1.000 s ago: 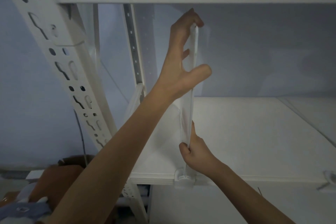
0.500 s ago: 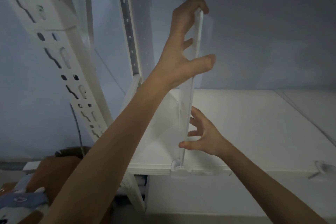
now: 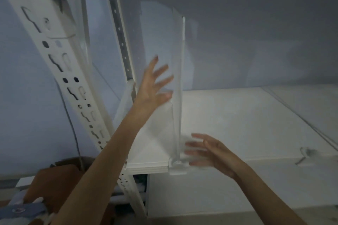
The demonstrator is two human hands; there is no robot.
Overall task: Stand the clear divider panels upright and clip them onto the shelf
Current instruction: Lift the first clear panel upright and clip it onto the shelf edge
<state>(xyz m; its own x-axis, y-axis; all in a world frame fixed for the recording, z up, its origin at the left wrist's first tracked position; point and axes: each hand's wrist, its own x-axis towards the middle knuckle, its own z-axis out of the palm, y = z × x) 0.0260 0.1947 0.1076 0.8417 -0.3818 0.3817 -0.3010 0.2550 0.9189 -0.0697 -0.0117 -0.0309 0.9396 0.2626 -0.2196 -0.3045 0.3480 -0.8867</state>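
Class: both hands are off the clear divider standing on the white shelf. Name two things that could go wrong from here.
1. The tall clear plastic divider panel stands alone, held only by its small clip at the white shelf's front edge; if not fully seated, it might tip.
2. The open left hand and open right hand hover close beside it, blurred; a stray brush could knock it askew.

A clear divider panel (image 3: 178, 86) stands upright at centre frame, its foot seated in a clip (image 3: 177, 167) on the front edge of the white shelf (image 3: 237, 124). The left hand (image 3: 153, 87), fingers spread and blurred, sits just left of the panel at mid-height, and contact cannot be confirmed; the right hand (image 3: 210, 150), open and blurred, sits just right of the panel's base, apart from it. A perforated white upright (image 3: 60, 64) runs down the left of the frame, with a brown box (image 3: 56, 179) at lower left.
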